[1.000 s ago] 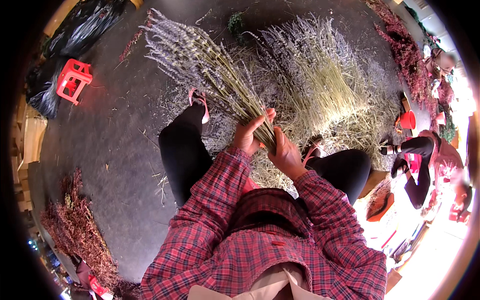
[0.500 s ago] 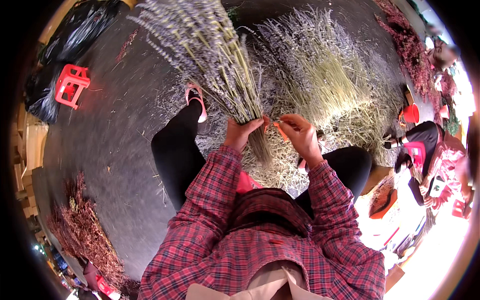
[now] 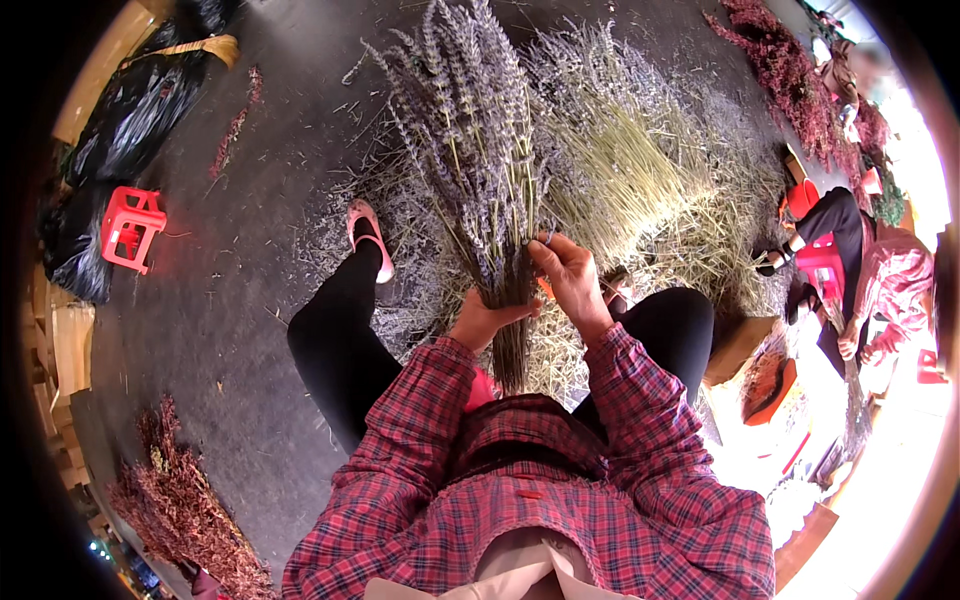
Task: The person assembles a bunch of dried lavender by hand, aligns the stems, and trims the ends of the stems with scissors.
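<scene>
A bunch of dried lavender stands up in front of me, flower heads away from me and cut stems toward my lap. My left hand is closed round its stems low down. On the bunch's right side, my right hand is closed in a pinch against the stalks above the left hand. What its fingertips hold is too small to make out. A bit of orange shows just below the right hand. Behind the bunch, a large heap of lavender lies on the floor.
Loose stalks litter the floor between my feet. At left are a red stool and black plastic bags; dried reddish stems lie lower left. At right, a co-worker in a pink top sits beside an open cardboard box.
The bunch has turned from leaning left to nearly upright, and my left hand has come lower, nearer to me. My right hand has moved left, its fingertips now against the stalks.
</scene>
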The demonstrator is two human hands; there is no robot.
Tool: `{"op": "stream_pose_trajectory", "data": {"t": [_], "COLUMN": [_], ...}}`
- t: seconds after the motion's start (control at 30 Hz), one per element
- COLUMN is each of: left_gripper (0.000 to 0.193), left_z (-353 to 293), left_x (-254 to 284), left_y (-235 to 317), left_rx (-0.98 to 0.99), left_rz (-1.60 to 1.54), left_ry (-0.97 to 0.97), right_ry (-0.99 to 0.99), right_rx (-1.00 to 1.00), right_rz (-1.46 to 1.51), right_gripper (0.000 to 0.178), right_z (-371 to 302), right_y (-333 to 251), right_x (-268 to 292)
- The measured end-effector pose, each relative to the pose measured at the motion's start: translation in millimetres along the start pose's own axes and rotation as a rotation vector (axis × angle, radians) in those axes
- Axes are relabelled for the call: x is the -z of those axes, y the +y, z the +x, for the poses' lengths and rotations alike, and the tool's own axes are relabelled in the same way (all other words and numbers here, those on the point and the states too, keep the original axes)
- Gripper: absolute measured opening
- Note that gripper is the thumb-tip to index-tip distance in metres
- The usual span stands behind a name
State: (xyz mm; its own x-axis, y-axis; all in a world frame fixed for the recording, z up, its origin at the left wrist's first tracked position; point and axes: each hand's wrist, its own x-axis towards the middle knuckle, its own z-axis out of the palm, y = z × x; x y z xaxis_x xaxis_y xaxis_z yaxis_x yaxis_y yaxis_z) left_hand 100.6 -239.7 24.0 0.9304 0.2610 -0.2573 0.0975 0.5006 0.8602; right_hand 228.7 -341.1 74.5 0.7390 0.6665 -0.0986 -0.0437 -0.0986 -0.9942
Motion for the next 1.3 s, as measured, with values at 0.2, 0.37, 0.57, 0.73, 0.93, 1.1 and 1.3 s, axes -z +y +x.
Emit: {"op": "stream_pose_trajectory", "data": {"t": [0.2, 0.37, 0.57, 0.73, 0.93, 1.1, 1.3], "left_gripper": [0.040, 0.037, 0.028, 0.030, 0.024, 0.033, 0.036], "left_z": [-3.6, -7.2, -6.3, -3.7, -9.5, -8.8, -17.9], "left_x": [2.4, -3.0, -1.1, 5.1, 17.0, 39.5, 25.2], "left_y": [-1.0, 3.3, -5.4, -14.5, 55.9, 77.3, 78.2], "left_rx": [0.066, 0.030, 0.020, -0.019, -0.306, -0.442, -0.361], "left_rz": [0.089, 0.116, 0.040, 0.032, 0.099, -0.196, -0.331], "left_ry": [0.049, 0.080, 0.099, 0.140, 0.339, 0.292, 0.261], "right_ry": [0.026, 0.038, 0.005, 0.017, -0.032, -0.203, -0.472], "right_rx": [-0.019, -0.053, -0.113, -0.103, -0.099, -0.069, -0.039], "right_rz": [-0.012, -0.078, 0.042, 0.047, 0.152, -0.015, -0.127], "right_gripper": [0.028, 0.030, 0.036, 0.045, 0.051, 0.061, 0.079], "right_z": [-3.5, -7.7, -7.7, -6.8, -0.2, 0.2, -13.7], "right_y": [-1.0, 20.3, 20.2, 18.2, 6.5, 5.0, 2.7], "right_x": [-2.2, -4.1, -2.6, 1.9, 7.5, 0.2, -26.4]}}
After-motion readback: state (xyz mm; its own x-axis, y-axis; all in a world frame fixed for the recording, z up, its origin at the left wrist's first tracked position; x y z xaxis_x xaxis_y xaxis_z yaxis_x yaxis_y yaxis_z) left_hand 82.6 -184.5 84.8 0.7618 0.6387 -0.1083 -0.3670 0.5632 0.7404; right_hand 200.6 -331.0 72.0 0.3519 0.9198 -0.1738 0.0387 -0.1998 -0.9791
